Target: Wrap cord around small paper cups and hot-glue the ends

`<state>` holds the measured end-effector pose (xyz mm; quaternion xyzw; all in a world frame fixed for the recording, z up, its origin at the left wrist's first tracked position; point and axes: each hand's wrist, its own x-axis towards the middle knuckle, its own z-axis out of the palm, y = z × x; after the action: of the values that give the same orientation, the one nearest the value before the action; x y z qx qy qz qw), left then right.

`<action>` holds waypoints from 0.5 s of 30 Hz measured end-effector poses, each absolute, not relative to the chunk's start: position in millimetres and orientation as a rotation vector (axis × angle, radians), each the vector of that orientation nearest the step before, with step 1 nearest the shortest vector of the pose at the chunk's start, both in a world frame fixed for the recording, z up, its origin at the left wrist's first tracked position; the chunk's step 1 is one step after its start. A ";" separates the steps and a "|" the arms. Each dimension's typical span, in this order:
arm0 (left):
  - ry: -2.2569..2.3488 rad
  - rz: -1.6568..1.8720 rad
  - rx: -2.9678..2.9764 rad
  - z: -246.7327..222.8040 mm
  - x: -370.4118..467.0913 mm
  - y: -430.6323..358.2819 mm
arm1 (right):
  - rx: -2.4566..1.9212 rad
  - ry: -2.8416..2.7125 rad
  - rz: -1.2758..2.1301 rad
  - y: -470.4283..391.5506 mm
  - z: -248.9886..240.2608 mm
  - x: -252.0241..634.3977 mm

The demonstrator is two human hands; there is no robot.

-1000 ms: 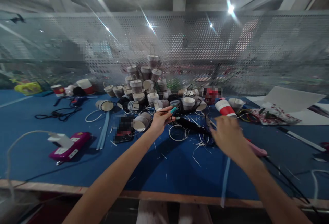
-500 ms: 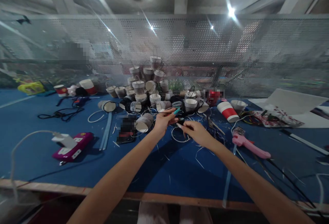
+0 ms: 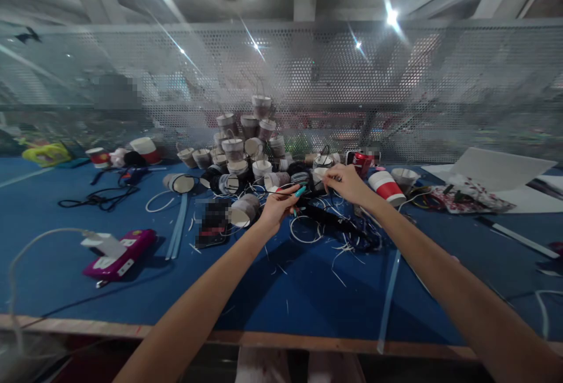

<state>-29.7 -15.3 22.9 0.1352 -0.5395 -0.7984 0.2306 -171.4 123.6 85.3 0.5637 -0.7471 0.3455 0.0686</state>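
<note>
My left hand (image 3: 279,207) is closed in a pinch near the middle of the table, with a thin black cord (image 3: 268,190) running across its fingers. A small whitish bit shows at the fingers too. My right hand (image 3: 347,185) is raised to the right, thumb and fingertips pressed together; anything between them is too small to name. Just left of its fingertips stands a small handled cup (image 3: 319,178), and I cannot tell whether they touch. Below the hands lie a black bundle (image 3: 329,219) and a loop of white cord (image 3: 305,230).
Behind the hands rises a pile of small grey-white cups (image 3: 233,149). A purple power strip (image 3: 118,263) with a white plug and a dark phone (image 3: 213,224) lie left. To the right are a red-and-white paper cup (image 3: 387,189), a red can (image 3: 361,163) and a clear stick (image 3: 389,301).
My right hand has moved up and away to the right from my left hand, over beside the small cup. The left hand keeps its pinch in nearly the same place.
</note>
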 end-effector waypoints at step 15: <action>-1.339 -2.228 0.357 29.4 -30.7 -19.3 | 1.784 -2.339 1.648 116.0 57.8 -194.0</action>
<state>-30.7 -19.3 29.4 0.1316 -0.4933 -0.8208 0.2561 -194.0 116.0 57.8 0.5256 -0.6891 0.4855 -0.1147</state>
